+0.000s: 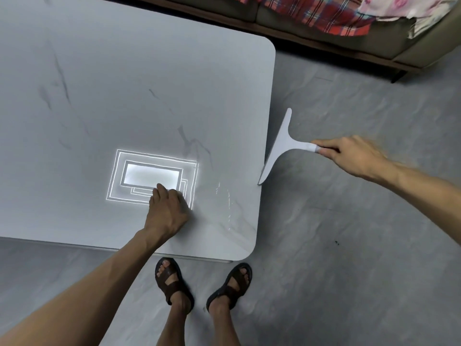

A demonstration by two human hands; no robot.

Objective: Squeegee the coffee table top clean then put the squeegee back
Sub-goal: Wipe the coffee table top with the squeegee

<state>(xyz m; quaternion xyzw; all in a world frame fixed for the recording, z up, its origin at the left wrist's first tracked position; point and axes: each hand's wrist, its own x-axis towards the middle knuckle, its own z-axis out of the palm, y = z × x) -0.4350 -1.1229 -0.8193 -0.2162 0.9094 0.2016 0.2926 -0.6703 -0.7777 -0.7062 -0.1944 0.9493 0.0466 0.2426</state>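
Observation:
The coffee table top is pale grey marble-look with rounded corners and fills the left of the view. My right hand grips the handle of a light grey T-shaped squeegee. Its blade hangs just off the table's right edge, over the floor, with the lower tip near the edge. My left hand rests palm down on the table near the front edge, fingers curled, holding nothing. Thin wet streaks glint on the top to the right of that hand.
A ceiling light's reflection shines on the table by my left hand. A sofa with plaid and floral cloths runs along the far side. My sandalled feet stand on the grey floor at the table's front corner.

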